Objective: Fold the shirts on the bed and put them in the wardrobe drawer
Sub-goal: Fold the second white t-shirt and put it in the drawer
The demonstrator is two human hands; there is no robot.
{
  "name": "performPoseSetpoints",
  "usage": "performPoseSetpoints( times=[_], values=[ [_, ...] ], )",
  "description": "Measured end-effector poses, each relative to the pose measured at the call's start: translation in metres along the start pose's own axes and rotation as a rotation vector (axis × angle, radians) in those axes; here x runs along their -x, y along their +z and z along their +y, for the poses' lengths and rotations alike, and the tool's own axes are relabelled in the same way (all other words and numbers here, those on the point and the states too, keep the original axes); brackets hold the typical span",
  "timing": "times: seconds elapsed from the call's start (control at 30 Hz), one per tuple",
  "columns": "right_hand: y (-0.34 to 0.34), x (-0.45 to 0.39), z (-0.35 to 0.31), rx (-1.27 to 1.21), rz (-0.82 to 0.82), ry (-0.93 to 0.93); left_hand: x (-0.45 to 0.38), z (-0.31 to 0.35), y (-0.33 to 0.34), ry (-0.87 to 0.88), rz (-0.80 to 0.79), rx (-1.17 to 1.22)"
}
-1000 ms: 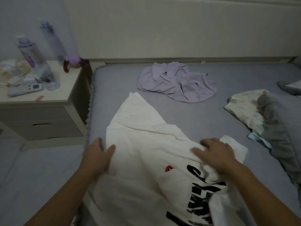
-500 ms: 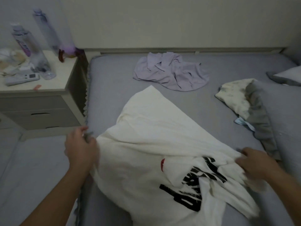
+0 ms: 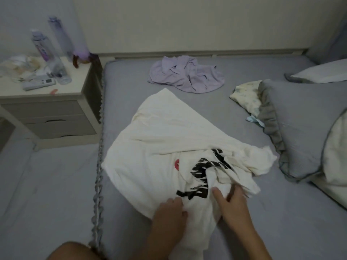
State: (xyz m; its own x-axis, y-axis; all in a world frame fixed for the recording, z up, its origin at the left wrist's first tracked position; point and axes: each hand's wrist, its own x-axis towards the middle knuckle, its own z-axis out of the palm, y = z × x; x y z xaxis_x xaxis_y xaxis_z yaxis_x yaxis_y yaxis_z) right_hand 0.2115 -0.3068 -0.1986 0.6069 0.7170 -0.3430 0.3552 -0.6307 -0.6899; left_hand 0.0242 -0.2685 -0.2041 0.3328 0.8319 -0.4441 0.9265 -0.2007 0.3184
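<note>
A cream-white shirt point(image 3: 161, 139) with a black print and a small red mark lies rumpled on the grey bed point(image 3: 131, 87). Both hands are at its near end. My left hand point(image 3: 170, 212) pinches the fabric just below the print. My right hand point(image 3: 232, 205) has its fingers pushed into a fold of the same shirt beside the print. A crumpled lilac shirt point(image 3: 187, 74) lies farther back near the headboard, untouched. No wardrobe or drawer of it is in view.
A nightstand point(image 3: 56, 111) stands left of the bed with two bottles point(image 3: 50, 55), a remote and clutter on top. Grey pillows point(image 3: 300, 128) and a pale floral cloth point(image 3: 246, 94) fill the right side. My knee shows at the bottom edge.
Both hands left the shirt's outer edges and came together at its near end by the print. The shirt lies more spread out toward the headboard.
</note>
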Motion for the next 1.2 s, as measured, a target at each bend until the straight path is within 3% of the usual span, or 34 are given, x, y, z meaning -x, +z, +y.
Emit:
performPoseSetpoints(
  times=[0.13, 0.2, 0.3, 0.37, 0.43, 0.57, 0.7, 0.83, 0.97, 1.07, 1.13, 1.2],
  values=[
    [0.005, -0.031, -0.042, -0.063, 0.117, 0.061, 0.033, 0.036, 0.004, 0.214, -0.359, 0.497],
    [0.003, -0.056, -0.058, 0.096, 0.132, 0.092, 0.033, 0.034, 0.002, 0.277, -0.385, 0.69],
    [-0.005, -0.073, -0.067, 0.323, 0.236, 0.071, -0.014, -0.007, -0.02, 0.235, 0.115, 0.412],
    [-0.002, -0.067, -0.064, 0.431, 0.324, 0.093, -0.05, -0.042, -0.046, 0.137, 0.291, 0.156],
    [0.016, -0.054, -0.059, 0.421, 0.306, 0.104, -0.087, -0.071, -0.067, 0.079, 0.307, -0.037],
    [0.061, -0.051, -0.058, 0.298, 0.048, 0.202, -0.145, -0.104, -0.093, 0.091, 0.228, -0.301],
    [0.067, -0.103, -0.068, 0.513, 0.147, 0.199, -0.162, -0.108, -0.107, 0.121, 0.198, -0.417],
    [0.06, -0.17, -0.086, 0.656, 0.108, 0.018, -0.125, -0.082, -0.096, 0.062, 0.229, -0.421],
    [0.061, -0.231, -0.127, 0.872, -0.063, -0.382, -0.077, -0.038, -0.068, -0.028, 0.011, -0.261],
    [0.069, -0.244, -0.159, 1.007, -0.071, -0.711, -0.059, 0.003, -0.052, 0.069, -0.192, 0.162],
    [0.071, -0.225, -0.167, 0.904, 0.032, -0.741, -0.062, 0.008, -0.054, 0.163, -0.214, 0.381],
    [0.065, -0.19, -0.15, 0.695, 0.172, -0.632, -0.079, -0.015, -0.061, 0.199, -0.028, 0.255]
  ],
)
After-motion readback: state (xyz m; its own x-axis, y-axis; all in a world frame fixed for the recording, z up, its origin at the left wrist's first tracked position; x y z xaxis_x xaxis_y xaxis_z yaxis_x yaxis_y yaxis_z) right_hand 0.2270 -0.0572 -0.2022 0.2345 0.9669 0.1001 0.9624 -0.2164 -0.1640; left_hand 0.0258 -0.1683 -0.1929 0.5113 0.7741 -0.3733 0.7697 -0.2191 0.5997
